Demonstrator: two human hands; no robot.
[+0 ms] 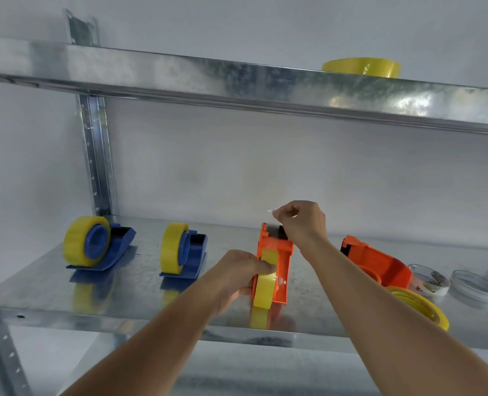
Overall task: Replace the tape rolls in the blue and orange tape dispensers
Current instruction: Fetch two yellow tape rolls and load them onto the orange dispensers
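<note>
An orange tape dispenser (283, 261) stands on the metal shelf (140, 284) with a yellow tape roll (264, 290) in it. My left hand (238, 277) grips the roll and the dispenser's left side. My right hand (301, 221) pinches the clear tape end above the dispenser's cutter. Two blue dispensers (100, 244) (184, 254) with yellow rolls stand to the left. A second orange dispenser (377, 261) without a roll sits to the right.
A loose yellow roll (421, 307) lies at the right front of the shelf, with empty clear cores (430, 278) (474, 285) behind it. Another yellow roll (361, 68) rests on the upper shelf (237, 84). A steel upright (97, 155) stands at the back left.
</note>
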